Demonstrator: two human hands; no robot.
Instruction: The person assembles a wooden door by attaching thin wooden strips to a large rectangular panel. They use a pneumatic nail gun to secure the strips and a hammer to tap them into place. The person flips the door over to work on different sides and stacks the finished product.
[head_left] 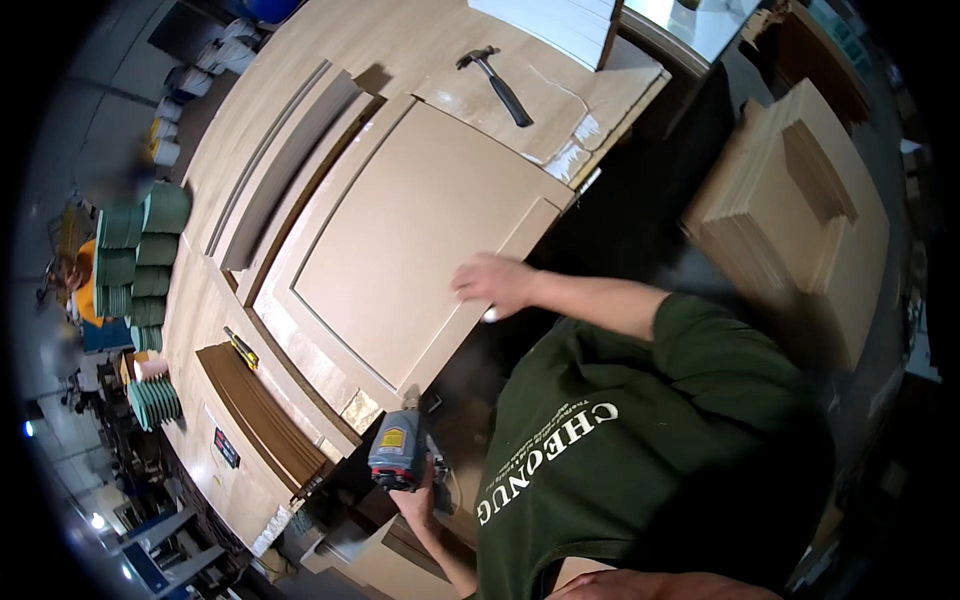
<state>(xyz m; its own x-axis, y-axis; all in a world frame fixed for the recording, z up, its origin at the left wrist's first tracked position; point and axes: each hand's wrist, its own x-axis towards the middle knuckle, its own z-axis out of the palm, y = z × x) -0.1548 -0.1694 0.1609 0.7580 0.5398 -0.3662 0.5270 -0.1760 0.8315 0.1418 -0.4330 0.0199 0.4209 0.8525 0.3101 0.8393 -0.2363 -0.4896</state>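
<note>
My left hand (411,500) is closed around the handle of a grey and red nail gun (398,450). The tool's front end is at the near left corner of a framed beige panel (400,220), but the contact point is hidden. At the panel's near edge, my right hand (497,284) rests with fingers stretched over the surface, and its thumb, pale at the tip, sits by the rim. The panel lies flat on the wooden workbench (300,45), with a flat strip of the same colour along its near edge.
A hammer (495,85) lies beyond the panel. Grey strips (290,170), brown strips (265,415) and a yellow utility knife (240,348) are on the bench's left part. Stacked brown boards (780,200) stand right. Another person in orange (87,280) is far left, near green stacked pieces (150,260).
</note>
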